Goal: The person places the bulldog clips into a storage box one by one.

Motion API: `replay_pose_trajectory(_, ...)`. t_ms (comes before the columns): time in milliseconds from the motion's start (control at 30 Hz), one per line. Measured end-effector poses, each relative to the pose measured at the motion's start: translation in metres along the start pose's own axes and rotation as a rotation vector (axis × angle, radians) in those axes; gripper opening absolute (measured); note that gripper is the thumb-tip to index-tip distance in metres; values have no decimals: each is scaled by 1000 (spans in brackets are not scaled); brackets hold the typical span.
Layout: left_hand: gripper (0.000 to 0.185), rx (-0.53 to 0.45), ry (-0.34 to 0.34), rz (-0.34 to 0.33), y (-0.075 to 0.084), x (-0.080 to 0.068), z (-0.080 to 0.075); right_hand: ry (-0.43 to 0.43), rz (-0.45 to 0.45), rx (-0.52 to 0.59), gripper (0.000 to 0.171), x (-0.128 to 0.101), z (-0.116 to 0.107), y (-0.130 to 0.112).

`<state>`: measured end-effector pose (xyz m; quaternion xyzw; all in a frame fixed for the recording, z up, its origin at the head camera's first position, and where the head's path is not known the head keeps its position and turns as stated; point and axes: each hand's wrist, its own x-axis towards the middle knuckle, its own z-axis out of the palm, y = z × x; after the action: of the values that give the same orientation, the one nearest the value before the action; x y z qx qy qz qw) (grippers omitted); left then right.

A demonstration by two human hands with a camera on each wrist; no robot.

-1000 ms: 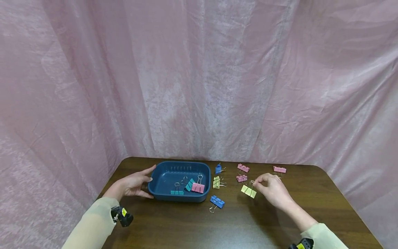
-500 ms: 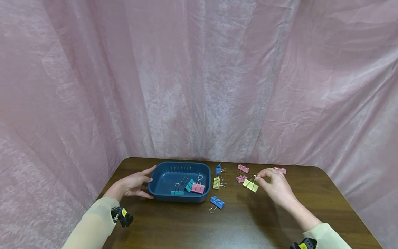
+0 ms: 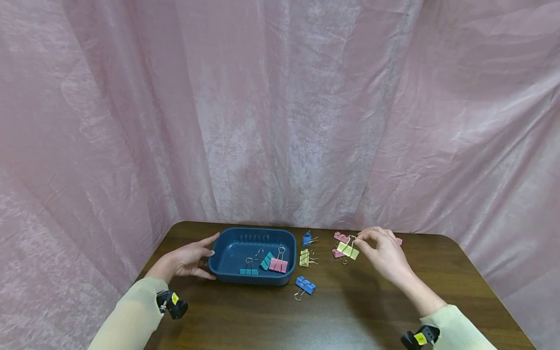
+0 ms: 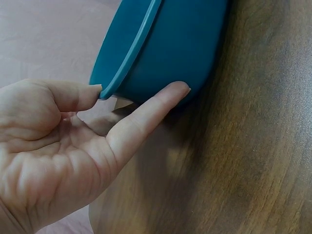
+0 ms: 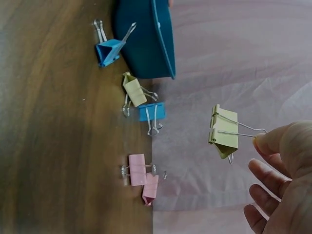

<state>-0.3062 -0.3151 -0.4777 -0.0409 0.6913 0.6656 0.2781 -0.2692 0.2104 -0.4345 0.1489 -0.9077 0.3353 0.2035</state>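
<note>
Pink wrinkled curtain fills the upper frame behind our dark wooden table point(image 3: 350, 311). Right of center, our right hand point(image 3: 382, 253) pinches the wire handle of a yellow-green binder clip point(image 3: 348, 250), which hangs above the table. We count on the table two blue clips, one more yellow-green clip, and three pink clips. At lower left, our left hand point(image 3: 185, 260) rests with relaxed fingers against the blue tray point(image 3: 227, 277); it contains two teal clips and one pink clip.

Person, two bare hands, long sleeves.
Sleeves pale yellow-green, thin fabric, reach to wrists. Left hand point(image 3: 185, 261) & right hand point(image 3: 385, 255): no rings or gloves. Small black wrist-mounted cams w/ yellow tags, both wrists.
</note>
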Motion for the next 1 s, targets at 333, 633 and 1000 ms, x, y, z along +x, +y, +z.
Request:
replay_pose_trajectory(333, 66, 6, 15, -3, -1, 0, 1, 15, -28, 3, 5, 16, 7, -12)
replay_pose_trajectory(633, 66, -5, 7, 5, -2, -2, 1, 39, -64, -8, 5, 33, 16, -25)
replay_pose_trajectory(1000, 66, -1, 19, -5, 0, -3, 2, 1, -73, -34, 6, 42, 32, -35)
